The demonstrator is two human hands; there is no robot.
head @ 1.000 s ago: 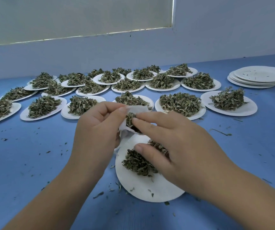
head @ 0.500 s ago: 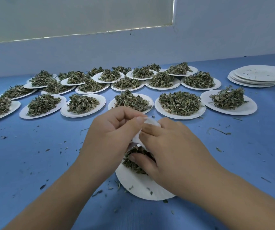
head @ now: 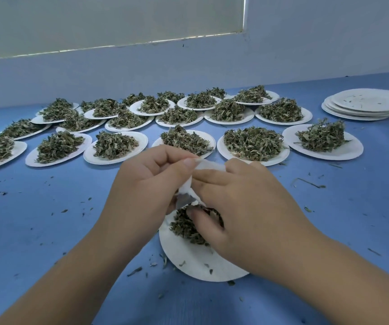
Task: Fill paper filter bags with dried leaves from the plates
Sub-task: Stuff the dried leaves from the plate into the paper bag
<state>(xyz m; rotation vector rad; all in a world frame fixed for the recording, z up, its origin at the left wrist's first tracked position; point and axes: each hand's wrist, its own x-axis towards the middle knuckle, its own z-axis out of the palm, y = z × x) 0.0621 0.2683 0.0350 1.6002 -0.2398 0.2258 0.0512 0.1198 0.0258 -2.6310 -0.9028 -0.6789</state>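
A white paper filter bag is held upright between both hands, over a white paper plate near the table's front. My left hand pinches the bag's top edge on the left side. My right hand holds the bag's right side with the forefinger across it, while its thumb presses into the pile of dried leaves on that plate. Dark leaves show through the bag's lower part. Most of the bag is hidden behind my fingers.
Several white plates heaped with dried leaves stand in rows across the far half of the blue table. A stack of emptied plates sits at the far right. Loose leaf bits are scattered over the table. A wall rises behind.
Both hands have closed in around the bag and dropped a little toward the plate. The right hand's fingers, earlier spread over the leaf pile, now press against the bag.
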